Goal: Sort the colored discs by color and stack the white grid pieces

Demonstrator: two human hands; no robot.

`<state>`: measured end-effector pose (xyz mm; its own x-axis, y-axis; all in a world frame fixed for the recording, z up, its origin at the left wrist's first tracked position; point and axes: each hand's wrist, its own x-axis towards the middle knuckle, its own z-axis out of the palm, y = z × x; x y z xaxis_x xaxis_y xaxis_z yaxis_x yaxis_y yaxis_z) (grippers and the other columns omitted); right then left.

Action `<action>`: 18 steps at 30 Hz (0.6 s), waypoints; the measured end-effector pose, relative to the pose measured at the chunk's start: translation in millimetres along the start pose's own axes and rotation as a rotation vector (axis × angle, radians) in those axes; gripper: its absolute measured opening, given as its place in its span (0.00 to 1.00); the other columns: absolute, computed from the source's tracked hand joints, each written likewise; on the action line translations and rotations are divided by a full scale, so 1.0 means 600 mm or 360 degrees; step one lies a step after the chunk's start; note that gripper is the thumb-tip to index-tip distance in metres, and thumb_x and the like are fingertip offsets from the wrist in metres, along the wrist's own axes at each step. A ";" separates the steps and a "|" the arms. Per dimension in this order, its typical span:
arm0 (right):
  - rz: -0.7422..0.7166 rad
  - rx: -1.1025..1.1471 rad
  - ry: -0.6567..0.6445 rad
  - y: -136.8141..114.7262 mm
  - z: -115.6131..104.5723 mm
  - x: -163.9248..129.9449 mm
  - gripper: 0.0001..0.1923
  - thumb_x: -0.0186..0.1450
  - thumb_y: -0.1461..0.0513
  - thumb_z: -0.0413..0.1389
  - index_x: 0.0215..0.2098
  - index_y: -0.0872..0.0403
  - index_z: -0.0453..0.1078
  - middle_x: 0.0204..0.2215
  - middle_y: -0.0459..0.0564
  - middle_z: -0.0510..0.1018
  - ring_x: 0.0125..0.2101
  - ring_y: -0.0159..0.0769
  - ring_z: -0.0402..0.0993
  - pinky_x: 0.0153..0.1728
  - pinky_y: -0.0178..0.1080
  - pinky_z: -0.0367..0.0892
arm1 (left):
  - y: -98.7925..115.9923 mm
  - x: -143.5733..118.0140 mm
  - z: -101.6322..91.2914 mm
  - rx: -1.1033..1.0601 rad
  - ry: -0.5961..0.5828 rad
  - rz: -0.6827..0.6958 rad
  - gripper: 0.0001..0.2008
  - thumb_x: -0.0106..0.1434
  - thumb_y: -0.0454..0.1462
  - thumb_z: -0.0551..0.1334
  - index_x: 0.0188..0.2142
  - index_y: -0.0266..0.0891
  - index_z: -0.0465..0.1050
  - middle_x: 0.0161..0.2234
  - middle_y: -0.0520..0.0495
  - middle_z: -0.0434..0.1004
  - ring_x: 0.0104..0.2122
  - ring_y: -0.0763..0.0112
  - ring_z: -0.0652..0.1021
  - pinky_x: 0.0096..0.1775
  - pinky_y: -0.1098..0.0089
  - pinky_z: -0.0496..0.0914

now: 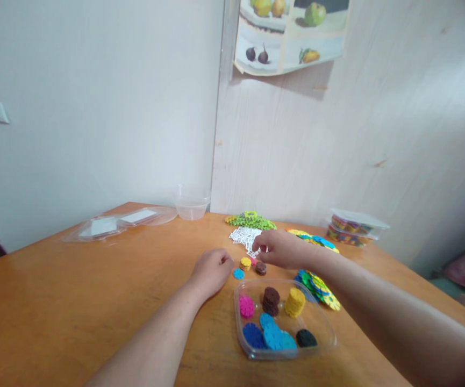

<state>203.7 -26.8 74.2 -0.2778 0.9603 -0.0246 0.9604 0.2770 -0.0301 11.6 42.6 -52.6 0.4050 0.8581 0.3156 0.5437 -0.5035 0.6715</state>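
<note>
A table (95, 301) is carrying a clear tray (323, 323). Beyond it, stacked brown discs (260, 268) are lying; off its far-left corner the left hand (215, 270) is resting curled, past its far edge the right hand (284, 248) is bending; whether either is pinching anything, I cannot tell.

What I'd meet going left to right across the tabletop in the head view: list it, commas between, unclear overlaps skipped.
Clear lids, left hand, then inside the tray the pink disc, brown stack, yellow stack, and finally the stacked boxes.

Homelike room, fruit poster (291, 35), wooden table (131, 285)
</note>
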 end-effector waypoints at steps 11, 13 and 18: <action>0.0078 -0.0052 -0.0272 0.035 0.041 0.068 0.17 0.56 0.60 0.58 0.44 0.49 0.77 0.40 0.49 0.80 0.39 0.39 0.74 0.35 0.34 0.62 | 0.004 0.000 -0.003 0.0043 -0.0001 0.0007 0.09 0.60 0.38 0.56 0.25 0.38 0.70 0.27 0.50 0.75 0.29 0.71 0.71 0.29 0.73 0.57; 0.0076 -0.0048 -0.0311 0.036 0.043 0.077 0.16 0.55 0.59 0.58 0.42 0.50 0.77 0.38 0.48 0.81 0.37 0.38 0.74 0.32 0.34 0.62 | 0.008 -0.002 -0.005 0.0053 -0.0003 -0.0004 0.09 0.60 0.38 0.56 0.25 0.38 0.70 0.27 0.50 0.75 0.29 0.71 0.71 0.29 0.73 0.57; 0.0064 -0.0060 -0.0411 0.033 0.047 0.100 0.15 0.52 0.60 0.60 0.40 0.50 0.77 0.35 0.47 0.80 0.35 0.37 0.74 0.29 0.33 0.60 | 0.009 -0.003 -0.006 0.0057 0.0010 0.0010 0.09 0.60 0.38 0.56 0.24 0.38 0.70 0.26 0.50 0.74 0.28 0.71 0.71 0.29 0.73 0.56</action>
<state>205.6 35.4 43.9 -0.2313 0.9318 -0.2796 0.9695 0.2446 0.0132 11.2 38.6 -47.4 0.4039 0.8554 0.3241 0.5670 -0.5122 0.6451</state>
